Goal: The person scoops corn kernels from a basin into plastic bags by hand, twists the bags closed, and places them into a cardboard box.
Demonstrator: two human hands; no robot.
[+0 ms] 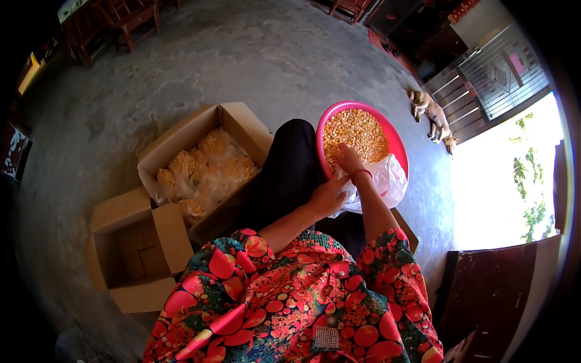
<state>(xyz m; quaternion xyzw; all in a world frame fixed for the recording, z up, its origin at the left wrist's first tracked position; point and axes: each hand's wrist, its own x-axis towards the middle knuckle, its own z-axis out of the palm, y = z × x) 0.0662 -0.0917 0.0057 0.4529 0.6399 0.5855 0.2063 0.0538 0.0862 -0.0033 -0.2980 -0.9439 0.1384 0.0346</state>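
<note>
A round pink basin in front of me holds a heap of loose yellow kernels. My right hand reaches over the basin's near side with its fingertips down in the kernels; whether it grips any is hidden. My left hand is closed on the edge of a white plastic bag, which hangs over the basin's near rim beside my right wrist. A red band circles that wrist.
Left of my knee, an open cardboard box holds several clear bags of kernels. A second open box shows a bare inside. A dog lies near the doorway. Wooden chairs stand far left.
</note>
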